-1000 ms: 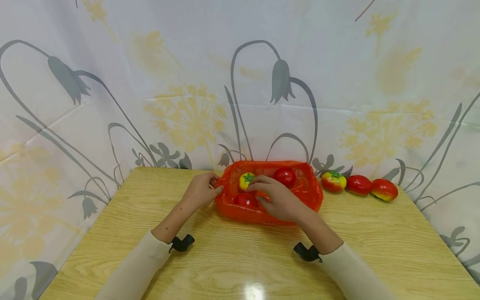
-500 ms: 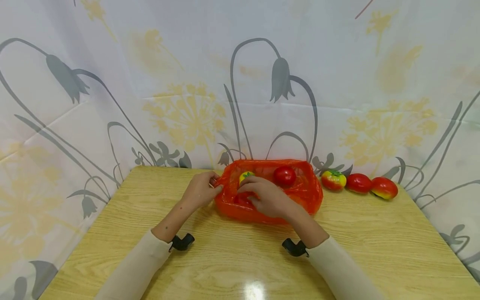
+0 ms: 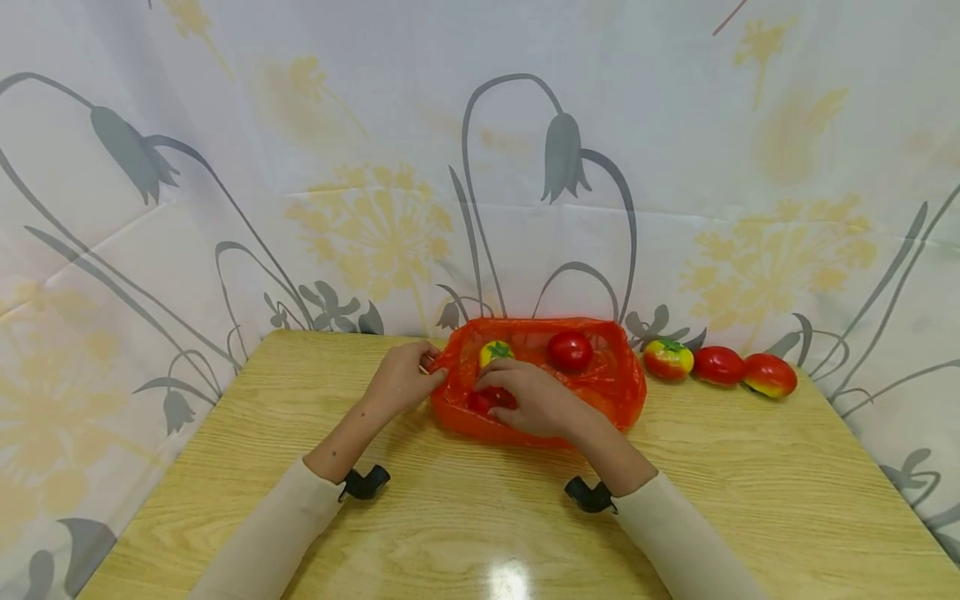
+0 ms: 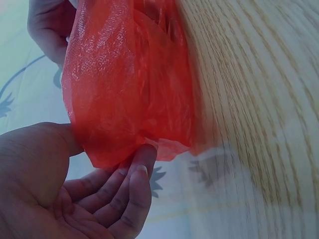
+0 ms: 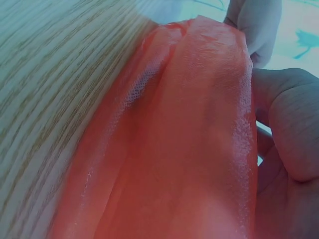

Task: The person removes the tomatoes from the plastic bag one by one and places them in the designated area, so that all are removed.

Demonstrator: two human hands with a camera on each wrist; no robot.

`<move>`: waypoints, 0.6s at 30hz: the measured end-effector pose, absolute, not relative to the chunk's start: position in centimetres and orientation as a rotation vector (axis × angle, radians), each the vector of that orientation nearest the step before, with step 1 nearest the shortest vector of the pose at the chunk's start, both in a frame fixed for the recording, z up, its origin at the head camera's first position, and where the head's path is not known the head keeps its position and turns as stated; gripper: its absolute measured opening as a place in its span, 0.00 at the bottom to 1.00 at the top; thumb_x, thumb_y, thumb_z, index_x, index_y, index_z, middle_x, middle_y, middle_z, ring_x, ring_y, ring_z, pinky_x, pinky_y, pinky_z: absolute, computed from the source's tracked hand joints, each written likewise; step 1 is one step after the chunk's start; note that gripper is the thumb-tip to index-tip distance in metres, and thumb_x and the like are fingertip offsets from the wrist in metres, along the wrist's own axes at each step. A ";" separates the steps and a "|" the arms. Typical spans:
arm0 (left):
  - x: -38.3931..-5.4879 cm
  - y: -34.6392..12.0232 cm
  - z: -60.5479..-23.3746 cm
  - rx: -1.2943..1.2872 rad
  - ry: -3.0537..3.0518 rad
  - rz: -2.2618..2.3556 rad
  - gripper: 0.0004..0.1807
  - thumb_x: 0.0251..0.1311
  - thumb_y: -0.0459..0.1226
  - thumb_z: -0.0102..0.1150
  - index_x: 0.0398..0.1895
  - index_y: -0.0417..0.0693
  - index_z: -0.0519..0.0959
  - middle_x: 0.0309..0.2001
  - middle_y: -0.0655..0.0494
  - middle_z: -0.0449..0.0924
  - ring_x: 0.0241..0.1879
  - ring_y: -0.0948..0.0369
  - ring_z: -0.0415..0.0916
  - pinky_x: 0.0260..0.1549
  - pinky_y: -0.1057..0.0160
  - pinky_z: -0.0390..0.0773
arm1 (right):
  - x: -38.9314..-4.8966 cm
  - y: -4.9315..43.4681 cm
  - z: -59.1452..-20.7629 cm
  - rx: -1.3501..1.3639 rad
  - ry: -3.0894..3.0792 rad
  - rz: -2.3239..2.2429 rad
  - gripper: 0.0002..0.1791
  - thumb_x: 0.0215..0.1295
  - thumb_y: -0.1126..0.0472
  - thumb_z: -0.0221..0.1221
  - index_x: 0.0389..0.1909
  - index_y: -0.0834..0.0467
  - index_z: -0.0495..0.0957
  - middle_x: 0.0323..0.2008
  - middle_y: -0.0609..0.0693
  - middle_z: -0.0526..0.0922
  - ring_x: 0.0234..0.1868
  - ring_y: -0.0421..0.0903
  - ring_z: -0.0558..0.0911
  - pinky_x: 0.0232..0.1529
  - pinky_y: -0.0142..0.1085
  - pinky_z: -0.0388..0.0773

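Right grip (image 3: 530,402) has shifted left inside the red bag (image 3: 621,398); red fruit (image 3: 482,402) alongside, grasp unclear; left grip (image 3: 401,380) pinches the bag's left edge.

A screened-off booth, whether in a home or studio I cannot tell: creased flowered cloth (image 3: 375,108) hangs at 12 o'clock, wrapping round to 9 and 3; a wood-grain table (image 3: 450,533) fills 6. Black wrist mounts (image 3: 366,483) at 7 and 5 (small, bent pieces) suggest filming.
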State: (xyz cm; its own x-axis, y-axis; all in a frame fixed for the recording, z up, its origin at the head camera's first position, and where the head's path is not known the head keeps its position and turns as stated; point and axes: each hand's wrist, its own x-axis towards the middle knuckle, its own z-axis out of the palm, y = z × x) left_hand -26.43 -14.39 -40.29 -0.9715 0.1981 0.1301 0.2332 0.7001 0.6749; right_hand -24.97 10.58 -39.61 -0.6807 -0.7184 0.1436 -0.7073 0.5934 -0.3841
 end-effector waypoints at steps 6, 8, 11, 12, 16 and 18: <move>-26.5 -14.4 -40.3 -0.371 -2.853 -1.139 0.13 0.67 0.36 0.68 0.50 0.38 0.85 0.36 0.50 0.86 0.31 0.59 0.81 0.30 0.64 0.84 | -24.8 10.7 -39.6 -1.175 2.788 -0.655 0.22 0.65 0.60 0.73 0.60 0.53 0.85 0.62 0.50 0.82 0.63 0.51 0.80 0.66 0.49 0.80; -26.5 -14.4 -40.3 -0.370 -2.855 -1.138 0.13 0.67 0.36 0.68 0.50 0.38 0.85 0.36 0.50 0.86 0.31 0.59 0.81 0.30 0.64 0.84 | -24.8 10.6 -39.6 -1.154 2.796 -0.652 0.23 0.65 0.60 0.73 0.60 0.52 0.84 0.63 0.50 0.82 0.63 0.51 0.79 0.66 0.49 0.79; -26.6 -14.4 -40.4 -0.367 -2.857 -1.136 0.13 0.67 0.36 0.68 0.50 0.38 0.86 0.36 0.50 0.86 0.31 0.59 0.81 0.30 0.64 0.84 | -24.8 10.6 -39.6 -1.110 2.802 -0.643 0.24 0.65 0.58 0.74 0.61 0.51 0.84 0.64 0.50 0.81 0.64 0.51 0.79 0.66 0.49 0.79; -26.6 -14.4 -40.4 -0.366 -2.857 -1.137 0.13 0.67 0.36 0.68 0.50 0.38 0.86 0.36 0.50 0.86 0.31 0.59 0.80 0.30 0.63 0.84 | -24.8 10.6 -39.6 -1.097 2.803 -0.642 0.24 0.64 0.58 0.74 0.62 0.51 0.83 0.64 0.50 0.81 0.65 0.51 0.79 0.66 0.49 0.79; -26.6 -14.4 -40.5 -0.360 -2.857 -1.136 0.13 0.67 0.36 0.69 0.49 0.38 0.86 0.36 0.50 0.86 0.32 0.58 0.81 0.32 0.63 0.85 | -24.7 10.6 -39.7 -1.041 2.793 -0.645 0.27 0.63 0.57 0.74 0.64 0.49 0.82 0.66 0.49 0.80 0.66 0.52 0.78 0.66 0.51 0.79; -26.6 -14.4 -40.6 -0.359 -2.858 -1.136 0.13 0.67 0.37 0.68 0.49 0.38 0.86 0.37 0.50 0.86 0.32 0.58 0.81 0.32 0.63 0.85 | -24.6 10.6 -39.7 -1.020 2.790 -0.647 0.28 0.63 0.57 0.75 0.65 0.48 0.81 0.67 0.49 0.80 0.67 0.52 0.77 0.66 0.51 0.79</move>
